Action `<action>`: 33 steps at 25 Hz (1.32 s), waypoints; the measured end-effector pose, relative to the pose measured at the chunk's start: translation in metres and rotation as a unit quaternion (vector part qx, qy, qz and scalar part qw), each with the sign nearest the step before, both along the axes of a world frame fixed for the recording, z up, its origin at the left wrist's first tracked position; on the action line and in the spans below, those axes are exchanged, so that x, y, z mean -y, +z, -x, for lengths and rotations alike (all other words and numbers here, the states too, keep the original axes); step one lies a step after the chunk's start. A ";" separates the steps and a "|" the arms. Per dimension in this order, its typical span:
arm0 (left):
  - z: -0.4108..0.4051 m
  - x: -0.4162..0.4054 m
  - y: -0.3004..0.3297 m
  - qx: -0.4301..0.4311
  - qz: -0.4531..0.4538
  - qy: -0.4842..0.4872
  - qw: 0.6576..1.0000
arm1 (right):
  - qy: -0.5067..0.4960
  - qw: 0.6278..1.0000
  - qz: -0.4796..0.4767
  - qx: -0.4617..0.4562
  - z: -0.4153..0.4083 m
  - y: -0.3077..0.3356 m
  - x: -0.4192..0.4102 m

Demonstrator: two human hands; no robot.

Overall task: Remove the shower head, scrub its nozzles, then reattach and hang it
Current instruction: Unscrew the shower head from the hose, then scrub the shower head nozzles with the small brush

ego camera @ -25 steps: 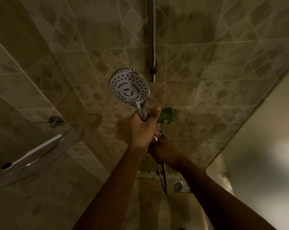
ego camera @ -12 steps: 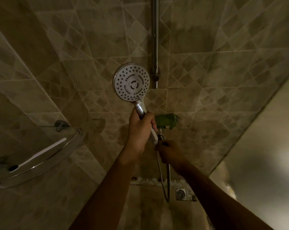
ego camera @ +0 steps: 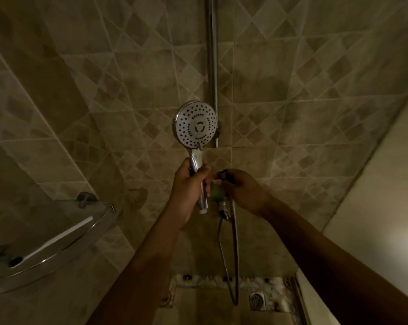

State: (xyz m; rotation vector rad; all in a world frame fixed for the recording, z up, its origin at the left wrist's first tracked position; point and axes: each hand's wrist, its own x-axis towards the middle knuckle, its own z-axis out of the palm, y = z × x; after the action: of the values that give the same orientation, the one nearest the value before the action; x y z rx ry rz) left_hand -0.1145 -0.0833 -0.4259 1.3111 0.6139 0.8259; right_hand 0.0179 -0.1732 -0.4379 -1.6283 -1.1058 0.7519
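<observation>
Tiled wall (ego camera: 292,102) fills most of the view, diamond pattern, dim light; a vertical chrome rail (ego camera: 212,66) runs down it at centre. Corner shelf (ego camera: 64,245) with chrome rim sits low at left, a white toothbrush (ego camera: 62,238) lying on it. Floor drain (ego camera: 257,300) is visible at the bottom, just right of the hanging hose (ego camera: 235,254). Shower head (ego camera: 196,127) is held upright before the rail, nozzle face toward the camera, handle end free of the hose; left hand (ego camera: 188,186) is clenched round its handle. Right hand (ego camera: 241,191) is curled at the green fitting (ego camera: 215,194) beside the handle, fingers pinching a small dark part; what exactly it grips cannot be told. Hose end (ego camera: 224,208) hangs just below that hand.
</observation>
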 end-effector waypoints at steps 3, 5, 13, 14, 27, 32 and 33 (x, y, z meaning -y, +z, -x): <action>-0.011 -0.009 0.035 0.036 0.002 -0.013 0.999 | 0.019 0.993 -0.049 0.105 -0.014 0.039 -0.012; -0.018 -0.015 0.063 0.062 0.001 -0.020 0.998 | 0.009 0.979 -0.080 0.186 -0.026 0.072 -0.021; -0.034 -0.040 0.159 0.094 -0.066 0.011 0.993 | -0.067 0.914 -0.210 0.341 -0.071 0.223 -0.043; -0.034 -0.043 0.169 0.099 -0.076 0.014 0.992 | -0.069 0.911 -0.217 0.344 -0.073 0.243 -0.044; -0.036 -0.085 0.306 0.112 -0.178 0.050 0.976 | -0.154 0.883 -0.301 0.325 -0.095 0.438 -0.057; -0.037 -0.085 0.334 0.123 -0.199 0.056 0.971 | -0.175 0.850 -0.242 0.435 -0.108 0.480 -0.070; -0.036 -0.085 0.336 0.125 -0.205 0.053 0.969 | -0.177 0.844 -0.240 0.446 -0.109 0.483 -0.073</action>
State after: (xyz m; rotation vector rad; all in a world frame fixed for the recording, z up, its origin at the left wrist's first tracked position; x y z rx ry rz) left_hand -0.0789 0.0016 -0.0896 1.5217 0.3208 1.2323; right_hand 0.1271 -0.1005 0.0451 -1.6649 -1.3993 -0.5853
